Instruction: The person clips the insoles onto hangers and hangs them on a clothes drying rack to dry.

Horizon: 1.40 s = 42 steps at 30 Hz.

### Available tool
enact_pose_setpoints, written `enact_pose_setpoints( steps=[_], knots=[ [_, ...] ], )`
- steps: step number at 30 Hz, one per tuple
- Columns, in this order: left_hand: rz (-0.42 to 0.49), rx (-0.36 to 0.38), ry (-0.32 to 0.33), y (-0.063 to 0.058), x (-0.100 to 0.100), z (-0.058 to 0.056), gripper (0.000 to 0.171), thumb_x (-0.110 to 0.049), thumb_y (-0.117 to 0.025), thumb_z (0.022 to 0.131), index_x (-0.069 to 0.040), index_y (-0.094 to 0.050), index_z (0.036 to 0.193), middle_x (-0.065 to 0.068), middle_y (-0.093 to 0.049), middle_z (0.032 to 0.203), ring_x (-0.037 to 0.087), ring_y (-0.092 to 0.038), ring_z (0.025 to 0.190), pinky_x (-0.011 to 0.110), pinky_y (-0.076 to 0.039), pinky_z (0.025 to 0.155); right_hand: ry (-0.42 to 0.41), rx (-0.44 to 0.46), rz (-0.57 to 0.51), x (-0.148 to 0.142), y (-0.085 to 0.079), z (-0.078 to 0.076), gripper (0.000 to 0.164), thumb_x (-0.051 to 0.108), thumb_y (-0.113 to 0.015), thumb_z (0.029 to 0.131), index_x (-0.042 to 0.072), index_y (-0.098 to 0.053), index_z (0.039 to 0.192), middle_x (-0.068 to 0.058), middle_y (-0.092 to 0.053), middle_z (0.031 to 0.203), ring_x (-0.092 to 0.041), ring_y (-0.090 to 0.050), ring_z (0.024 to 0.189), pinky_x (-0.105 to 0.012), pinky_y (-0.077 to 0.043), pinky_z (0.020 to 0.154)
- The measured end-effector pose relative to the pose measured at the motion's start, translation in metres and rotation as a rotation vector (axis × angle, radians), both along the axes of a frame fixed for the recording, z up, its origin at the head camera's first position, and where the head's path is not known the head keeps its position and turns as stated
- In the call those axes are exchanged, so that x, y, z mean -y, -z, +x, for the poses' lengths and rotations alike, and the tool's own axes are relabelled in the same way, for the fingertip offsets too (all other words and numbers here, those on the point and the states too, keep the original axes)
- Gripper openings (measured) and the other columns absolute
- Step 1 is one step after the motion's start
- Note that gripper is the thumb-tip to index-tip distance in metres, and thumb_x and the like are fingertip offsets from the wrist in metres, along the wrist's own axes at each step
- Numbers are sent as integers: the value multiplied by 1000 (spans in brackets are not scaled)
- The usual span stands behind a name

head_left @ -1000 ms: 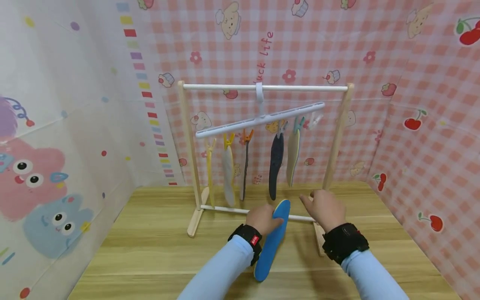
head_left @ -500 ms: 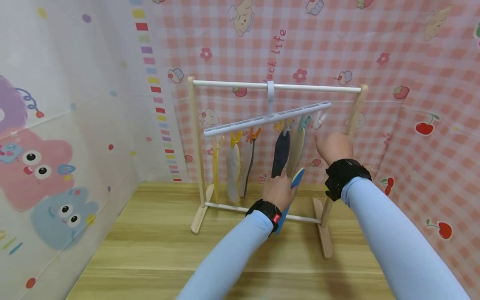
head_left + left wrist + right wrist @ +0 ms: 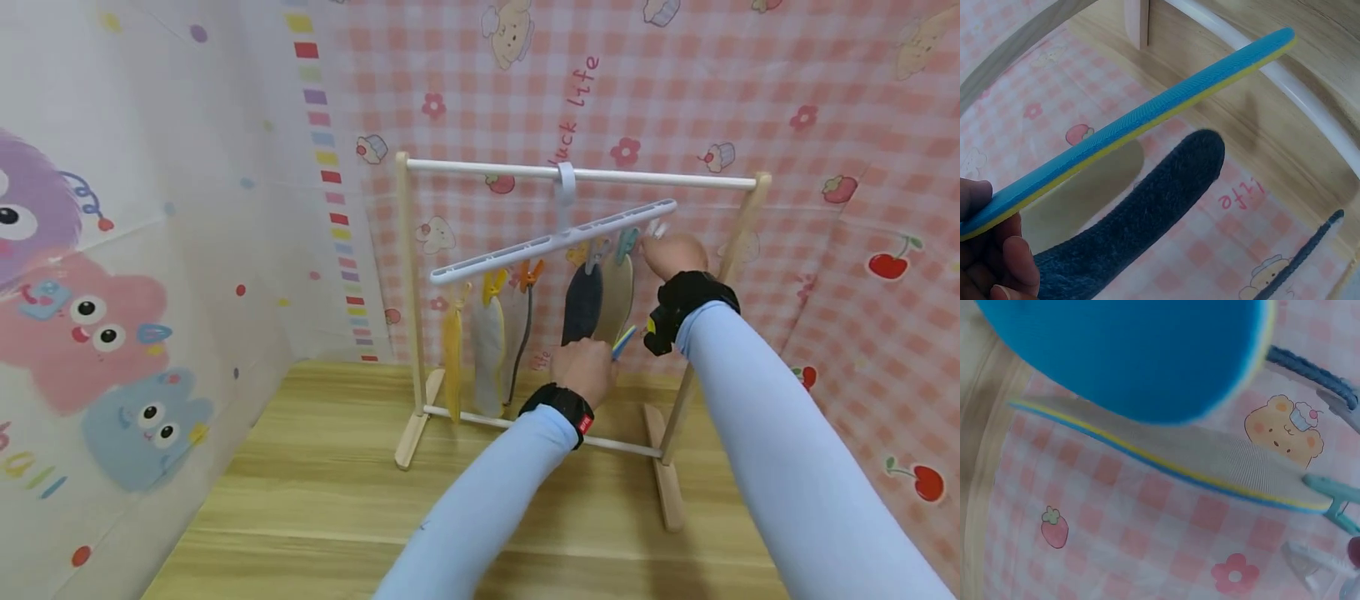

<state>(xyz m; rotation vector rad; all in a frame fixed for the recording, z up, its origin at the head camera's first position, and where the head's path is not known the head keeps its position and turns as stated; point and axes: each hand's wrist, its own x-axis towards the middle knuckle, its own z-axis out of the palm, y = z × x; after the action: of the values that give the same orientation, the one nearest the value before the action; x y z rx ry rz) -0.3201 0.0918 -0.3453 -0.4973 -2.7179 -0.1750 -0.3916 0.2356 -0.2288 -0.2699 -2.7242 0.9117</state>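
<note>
My left hand [image 3: 582, 368] holds a blue insole [image 3: 1129, 128] with a yellow edge, pinched between thumb and fingers near one end. Its tip pokes up past the hand in the head view. My right hand [image 3: 677, 254] is raised to the right end of the white hanger [image 3: 555, 242], its fingers at a clear clothespin [image 3: 1316, 564]. Beside that, a teal clothespin [image 3: 1335, 499] grips a beige insole [image 3: 617, 296] with a yellow and blue edge. A dark insole [image 3: 1147, 212] hangs next to it from a grey clothespin [image 3: 597, 253].
A wooden rack [image 3: 410, 283] with a white top bar [image 3: 487, 169] carries the hanger, which tilts up to the right. On its left side hang a yellow insole [image 3: 453, 358], a pale grey insole [image 3: 489, 354] and another on an orange clothespin [image 3: 531, 273]. Behind is a checked cloth [image 3: 480, 83].
My left hand has lifted the blue insole from low over the table up beside the hanging insoles. My right hand has risen to the clear clothespin. The head view has shifted slightly.
</note>
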Motion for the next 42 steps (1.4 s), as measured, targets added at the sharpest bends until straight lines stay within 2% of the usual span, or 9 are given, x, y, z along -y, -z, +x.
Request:
enact_pose_setpoints(
  steps=[3, 7, 12, 17, 22, 27, 30, 34, 42],
  knots=[
    [-14, 6, 1, 2, -4, 2, 29, -46, -65, 94, -24, -74, 77, -8, -65, 64, 11, -60, 53, 28, -44, 44, 3, 20, -64, -7, 1, -6, 77, 57, -22, 101, -6, -59, 129, -31, -54, 131, -43, -52, 112, -53, -40, 98],
    [-26, 11, -9, 4, -10, 5, 28, -48, -66, 93, -25, -75, 80, -8, -65, 65, 11, -60, 53, 28, -44, 44, 41, 2, -124, -9, 1, -4, 71, 55, -32, 101, -5, -58, 130, -28, -56, 126, -40, -51, 107, -51, -42, 95],
    [-29, 1, 2, 2, -10, 6, 27, -47, -65, 93, -26, -74, 79, -8, -65, 65, 11, -60, 53, 28, -44, 45, 37, -30, -69, -11, 0, -3, 69, 51, -30, 102, -7, -56, 129, -30, -54, 124, -41, -51, 103, -52, -42, 91],
    [-35, 10, 9, 0, -9, 7, 28, -45, -64, 95, -26, -74, 78, -8, -65, 65, 10, -59, 52, 28, -44, 45, 39, 3, -91, -19, 4, -10, 73, 57, -39, 98, -5, -56, 131, -29, -55, 123, -40, -52, 102, -51, -46, 84],
    [-35, 54, 8, 0, -11, 7, 30, -46, -63, 95, -26, -74, 76, -9, -66, 67, 11, -59, 55, 29, -44, 46, 34, -11, -89, -21, 9, -8, 66, 55, -45, 99, -7, -60, 118, -23, -57, 106, -36, -53, 88, -42, -47, 70],
    [-45, 36, 5, 1, -11, 7, 30, -46, -63, 95, -26, -73, 75, -9, -66, 68, 10, -60, 55, 29, -45, 47, 31, -61, -70, -22, 14, -7, 55, 48, -48, 101, -4, -62, 96, -14, -53, 80, -32, -48, 77, -39, -41, 61],
    [-40, 21, 2, 2, -11, 6, 29, -46, -64, 94, -26, -73, 75, -9, -66, 68, 9, -60, 56, 28, -45, 46, 44, -62, -101, -20, 15, -3, 52, 49, -45, 101, 0, -57, 88, -11, -48, 77, -31, -46, 78, -39, -39, 62],
    [-24, 28, 7, 2, -10, 4, 28, -45, -64, 94, -25, -72, 76, -8, -65, 65, 9, -59, 53, 28, -43, 44, 70, -94, -132, -14, 12, 7, 49, 48, -42, 100, 2, -59, 94, -14, -54, 87, -33, -49, 86, -41, -39, 71],
    [1, 44, -33, -2, -4, -3, 30, -47, -62, 96, -25, -74, 78, -9, -66, 73, 10, -60, 56, 28, -45, 49, 57, -182, -70, -3, 10, 20, 60, 54, -40, 99, -1, -59, 83, -23, -59, 90, -41, -53, 91, -50, -39, 87]
  ],
)
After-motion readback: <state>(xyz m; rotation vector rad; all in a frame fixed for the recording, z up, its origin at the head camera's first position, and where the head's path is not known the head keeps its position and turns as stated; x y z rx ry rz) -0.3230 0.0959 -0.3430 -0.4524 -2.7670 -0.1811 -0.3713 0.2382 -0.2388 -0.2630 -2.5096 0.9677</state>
